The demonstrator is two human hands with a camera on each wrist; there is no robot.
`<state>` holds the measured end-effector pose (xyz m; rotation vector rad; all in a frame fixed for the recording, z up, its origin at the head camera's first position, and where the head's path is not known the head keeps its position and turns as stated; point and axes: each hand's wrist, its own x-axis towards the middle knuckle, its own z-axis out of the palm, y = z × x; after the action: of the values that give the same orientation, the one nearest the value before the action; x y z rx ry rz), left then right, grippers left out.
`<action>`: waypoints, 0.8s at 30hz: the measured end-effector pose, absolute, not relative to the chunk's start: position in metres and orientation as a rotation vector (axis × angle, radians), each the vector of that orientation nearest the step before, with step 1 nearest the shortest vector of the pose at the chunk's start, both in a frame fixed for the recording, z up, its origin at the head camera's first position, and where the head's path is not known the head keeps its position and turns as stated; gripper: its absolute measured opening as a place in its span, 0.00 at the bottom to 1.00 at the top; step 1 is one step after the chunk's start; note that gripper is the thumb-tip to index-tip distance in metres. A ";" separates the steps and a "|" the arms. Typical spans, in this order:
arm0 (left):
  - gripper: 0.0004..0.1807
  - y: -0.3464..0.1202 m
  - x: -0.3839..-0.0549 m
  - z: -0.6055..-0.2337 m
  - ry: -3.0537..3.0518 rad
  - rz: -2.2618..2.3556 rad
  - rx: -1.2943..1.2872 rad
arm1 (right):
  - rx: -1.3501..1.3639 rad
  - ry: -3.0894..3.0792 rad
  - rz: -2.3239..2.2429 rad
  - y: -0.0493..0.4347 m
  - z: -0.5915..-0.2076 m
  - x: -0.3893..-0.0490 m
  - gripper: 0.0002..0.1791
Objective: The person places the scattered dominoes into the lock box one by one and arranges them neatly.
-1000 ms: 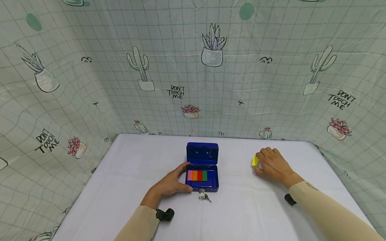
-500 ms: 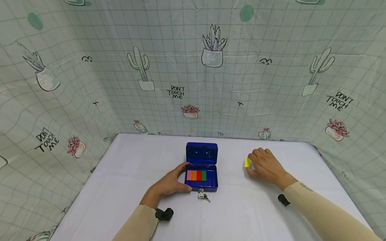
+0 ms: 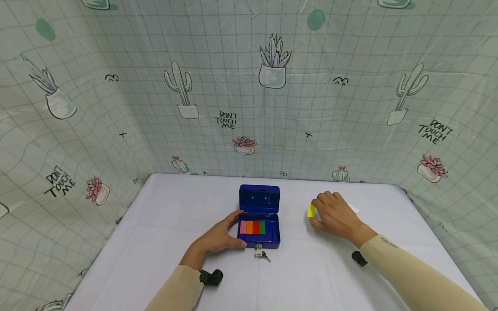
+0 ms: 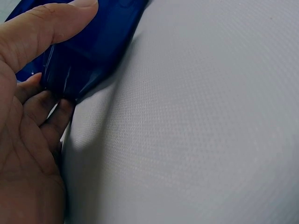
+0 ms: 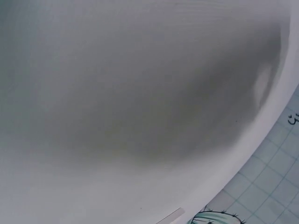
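A blue metal cash box (image 3: 275, 231) stands on the white table with its lid (image 3: 259, 198) raised. Inside, pink, orange, red and green rectangular pieces (image 3: 253, 227) lie side by side in a row. My left hand (image 3: 218, 236) grips the box's left side, thumb at the front corner and fingers towards the back. The left wrist view shows that thumb (image 4: 46, 28) over the blue wall (image 4: 88, 60). To the right of the box, my right hand (image 3: 335, 216) pinches a small flat yellow piece (image 3: 311, 211) between thumb and fingers. The right wrist view shows neither that hand nor the piece.
A lock with keys (image 3: 262, 253) hangs at the box's front. Behind the right hand, a white object (image 3: 354, 209) is partly hidden. The white tablecloth (image 3: 186, 203) reaches back to a curtain (image 3: 210, 147) printed with cacti.
My right hand has moved left towards the box, carrying the yellow piece. The white object behind it has come into view. My left hand stays at the box.
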<state>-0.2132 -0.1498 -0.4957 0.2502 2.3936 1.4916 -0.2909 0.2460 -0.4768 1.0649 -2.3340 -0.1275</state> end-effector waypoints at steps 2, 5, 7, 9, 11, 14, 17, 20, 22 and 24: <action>0.57 -0.150 -0.213 -0.497 2.389 1.497 0.248 | 1.074 -2.329 -0.128 0.243 -0.477 -0.290 0.21; 0.57 -0.150 -0.214 -0.498 2.388 1.498 0.252 | 1.084 -2.330 -0.134 0.239 -0.476 -0.290 0.22; 0.58 -0.151 -0.214 -0.498 2.392 1.494 0.250 | 1.088 -2.337 -0.133 0.235 -0.475 -0.288 0.23; 0.58 -0.151 -0.214 -0.499 2.393 1.493 0.251 | 1.088 -2.349 -0.135 0.232 -0.473 -0.287 0.23; 0.58 -0.151 -0.214 -0.499 2.393 1.493 0.251 | 1.087 -2.358 -0.137 0.227 -0.471 -0.285 0.24; 0.58 -0.151 -0.214 -0.500 2.390 1.496 0.251 | 1.095 -2.358 -0.128 0.222 -0.468 -0.283 0.24; 0.57 -0.151 -0.214 -0.500 2.392 1.495 0.253 | 1.106 -2.346 -0.120 0.216 -0.465 -0.280 0.24; 0.57 -0.151 -0.215 -0.500 2.395 1.492 0.253 | 1.115 -2.335 -0.115 0.211 -0.463 -0.278 0.24; 0.57 -0.151 -0.215 -0.500 2.398 1.488 0.251 | 1.121 -2.329 -0.113 0.209 -0.461 -0.277 0.24; 0.58 -0.151 -0.214 -0.499 2.395 1.487 0.250 | 1.126 -2.323 -0.111 0.206 -0.460 -0.276 0.24</action>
<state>-0.2145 -0.1513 -0.4994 0.2503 2.3954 1.4874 -0.2762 0.2060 -0.4597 1.1257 -2.3227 -0.1107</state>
